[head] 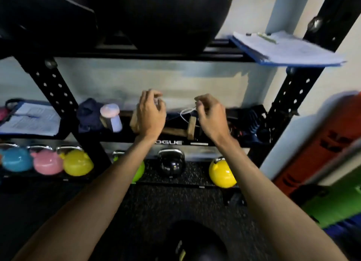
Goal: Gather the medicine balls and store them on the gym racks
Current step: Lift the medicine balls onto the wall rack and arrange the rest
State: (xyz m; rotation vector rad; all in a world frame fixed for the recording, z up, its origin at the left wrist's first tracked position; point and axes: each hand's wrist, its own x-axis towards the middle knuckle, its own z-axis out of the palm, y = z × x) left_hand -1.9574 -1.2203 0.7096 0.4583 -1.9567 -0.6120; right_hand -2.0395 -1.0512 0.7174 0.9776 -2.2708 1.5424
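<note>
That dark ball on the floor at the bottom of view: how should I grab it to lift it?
Cup the dark ball with both palms on its left and right flanks, reaching down from above. It is round, shows no handle and looks too wide for one hand. The left hand and right hand are up by the middle shelf.

Lighting: dim indoor, lower frame near black.
Glare: small highlights on glossy yellow kettlebell (221, 172) and glossy black kettlebell (171, 164).
Blur: motion smear throughout, worst on blue clipboard with white papers (283, 48).
Distortion: wide-angle slant of black perforated steel rack uprights (293, 93) toward the edges.
</note>
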